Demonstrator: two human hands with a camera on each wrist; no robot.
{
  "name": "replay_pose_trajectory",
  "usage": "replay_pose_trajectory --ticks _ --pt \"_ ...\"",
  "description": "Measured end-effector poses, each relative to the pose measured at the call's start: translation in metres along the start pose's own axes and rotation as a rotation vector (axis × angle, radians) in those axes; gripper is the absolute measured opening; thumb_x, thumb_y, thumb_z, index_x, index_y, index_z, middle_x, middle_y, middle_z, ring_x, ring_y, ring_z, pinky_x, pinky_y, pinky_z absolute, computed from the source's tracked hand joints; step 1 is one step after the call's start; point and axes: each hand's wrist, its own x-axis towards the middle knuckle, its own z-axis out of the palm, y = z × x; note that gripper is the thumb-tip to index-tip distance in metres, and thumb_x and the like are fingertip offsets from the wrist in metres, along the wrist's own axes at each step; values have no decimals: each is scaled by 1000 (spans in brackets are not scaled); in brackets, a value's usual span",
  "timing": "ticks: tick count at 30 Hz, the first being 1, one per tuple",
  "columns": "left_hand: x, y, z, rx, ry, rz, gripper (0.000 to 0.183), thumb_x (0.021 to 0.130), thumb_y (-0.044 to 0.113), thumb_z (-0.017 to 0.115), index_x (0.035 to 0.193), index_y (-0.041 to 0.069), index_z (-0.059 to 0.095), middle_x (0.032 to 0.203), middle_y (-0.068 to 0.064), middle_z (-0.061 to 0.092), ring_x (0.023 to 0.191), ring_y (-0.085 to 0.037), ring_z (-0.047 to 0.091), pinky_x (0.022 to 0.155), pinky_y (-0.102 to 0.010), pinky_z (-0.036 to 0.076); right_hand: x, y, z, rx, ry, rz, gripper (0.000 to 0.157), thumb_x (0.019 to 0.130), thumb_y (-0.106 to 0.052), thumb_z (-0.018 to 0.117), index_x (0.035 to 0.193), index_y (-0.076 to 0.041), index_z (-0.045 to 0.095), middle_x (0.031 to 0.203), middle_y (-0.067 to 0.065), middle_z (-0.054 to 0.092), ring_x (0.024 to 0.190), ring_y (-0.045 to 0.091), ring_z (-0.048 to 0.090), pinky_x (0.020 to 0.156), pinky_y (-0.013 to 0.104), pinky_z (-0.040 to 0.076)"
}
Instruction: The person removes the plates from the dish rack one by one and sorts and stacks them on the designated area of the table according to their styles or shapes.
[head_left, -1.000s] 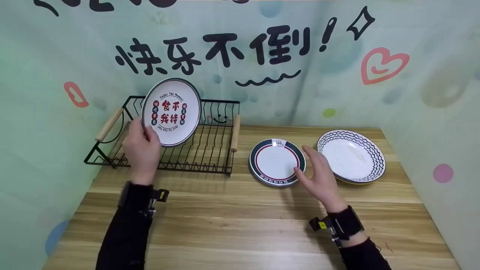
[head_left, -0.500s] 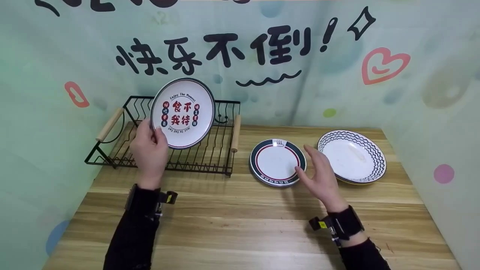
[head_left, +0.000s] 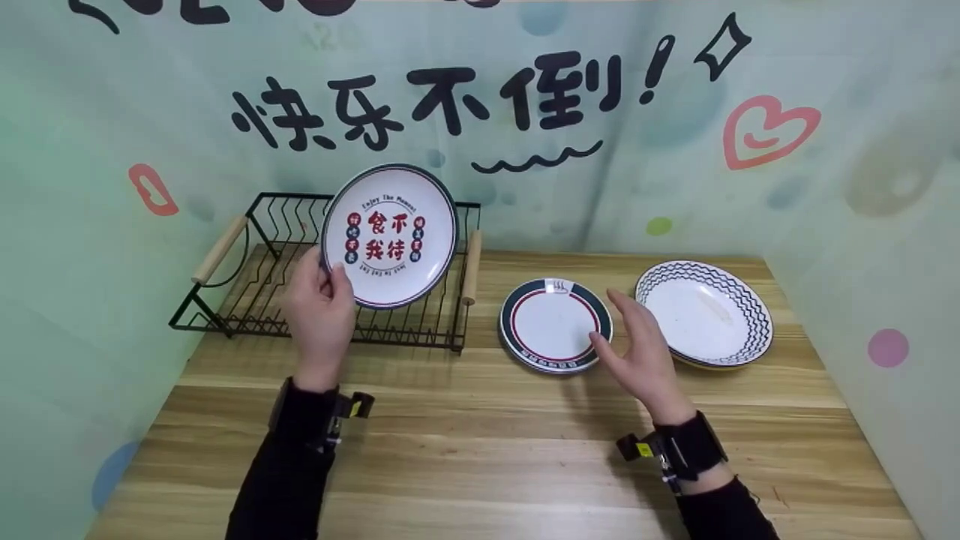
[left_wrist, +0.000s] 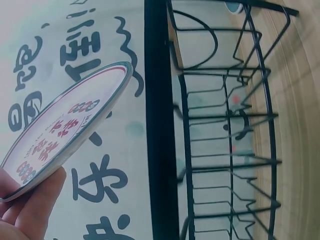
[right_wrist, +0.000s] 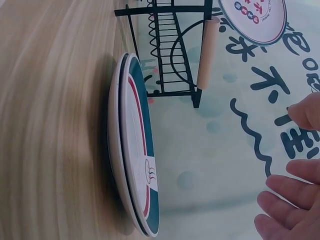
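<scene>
My left hand [head_left: 321, 319] pinches the lower left rim of a white plate [head_left: 390, 281] with red and blue lettering, thumb on its face. The plate is held tilted up above the black wire dish rack [head_left: 409, 339]. In the left wrist view the plate [left_wrist: 95, 102] is apart from the rack's bars. My right hand [head_left: 637, 360] holds nothing; its fingers are spread over the gap between a stack of small plates [head_left: 555, 322] with dark green rims and a larger white bowl [head_left: 701, 315] with a wavy-line rim. In the right wrist view, the small plates [right_wrist: 135, 150] appear as two, stacked.
The rack has a wooden handle [head_left: 471, 266] at each side. A printed cloth backdrop [head_left: 525, 202] stands right behind the rack and dishes and along both sides. Bare wooden tabletop [head_left: 480, 465] lies in front of the dishes.
My left hand has carried the lettered plate rightward and slightly down toward me, across the front of the rack. The right hand and the dishes near it have stayed in place.
</scene>
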Motion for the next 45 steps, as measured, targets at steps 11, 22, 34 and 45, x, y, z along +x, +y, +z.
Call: replay_pose_trajectory --ticks 11,22,34,45 --pt "-14 6 13 -102 5 -70 28 90 -15 56 117 -13 61 102 -23 70 75 -29 69 62 -17 56 1 -4 -1 12 19 -23 63 84 -10 75 138 8 48 136 27 53 127 41 47 110 52 34" --pt "-25 7 25 -151 -16 -160 29 90 -14 56 118 -11 61 98 -21 71 69 -9 64 60 -18 55 1 -5 0 14 20 -35 62 85 -9 74 139 7 49 137 26 53 127 40 47 110 51 34" --pt "-33 15 37 -197 -33 -195 31 88 -15 58 119 -10 62 99 -20 71 71 -21 66 59 -24 57 2 -8 2 29 28 -28 59 86 -10 73 138 5 50 137 23 54 128 38 47 110 50 34" --pt "-42 21 47 -284 -98 -227 31 90 -14 57 120 -12 60 104 -24 70 81 -30 70 68 -29 60 5 -12 4 71 30 -30 58 87 -8 72 138 5 50 138 21 54 126 35 49 104 48 41"
